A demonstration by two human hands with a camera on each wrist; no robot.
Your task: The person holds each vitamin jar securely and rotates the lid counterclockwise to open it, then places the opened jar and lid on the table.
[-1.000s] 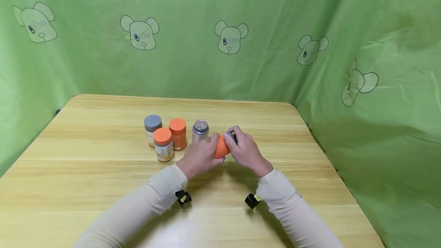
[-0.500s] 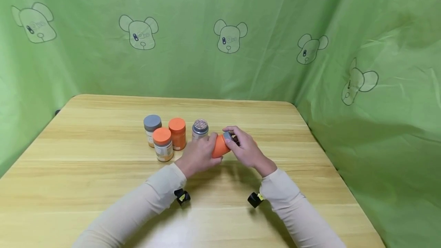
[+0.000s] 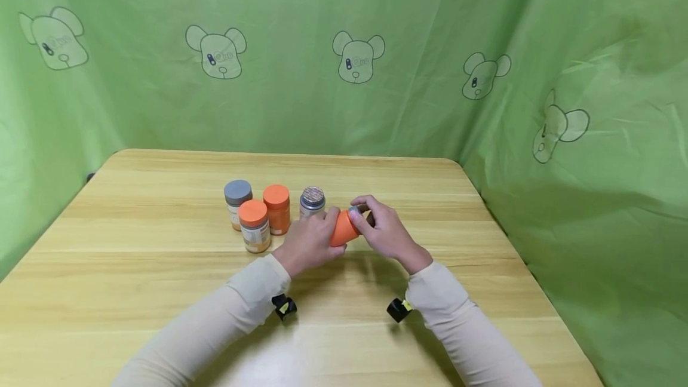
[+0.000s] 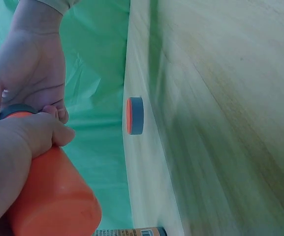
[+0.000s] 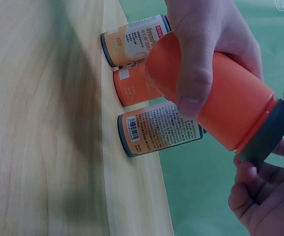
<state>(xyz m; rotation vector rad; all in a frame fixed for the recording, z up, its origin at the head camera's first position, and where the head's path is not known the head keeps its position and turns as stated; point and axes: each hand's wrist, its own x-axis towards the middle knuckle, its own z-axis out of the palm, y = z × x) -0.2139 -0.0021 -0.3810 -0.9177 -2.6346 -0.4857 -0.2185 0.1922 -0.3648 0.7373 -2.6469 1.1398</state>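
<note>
My left hand [image 3: 309,240] grips an orange bottle [image 3: 344,230], holding it tilted above the table with its capped end toward the right. A dark grey cap [image 5: 267,132] sits on that end. My right hand [image 3: 384,229] pinches the cap, thumb on the near side and fingers around the far side. Just left of the bottle stands a grey bottle [image 3: 313,199] with no cap, its silvery seal showing on top; my left hand partly hides it.
A grey-capped bottle [image 3: 238,193], an orange bottle [image 3: 277,211] and a grey bottle with an orange cap [image 3: 255,235] stand grouped to the left. In the left wrist view, a round orange-and-grey lid [image 4: 136,115] lies on the wooden table [image 3: 161,291]. Green curtains [image 3: 290,112] surround the table.
The right hand has shifted slightly right, and its fingers have loosened and regrasped the cap. The left hand keeps its grip, moving a little left with the bottle. The standing bottles stay put.
</note>
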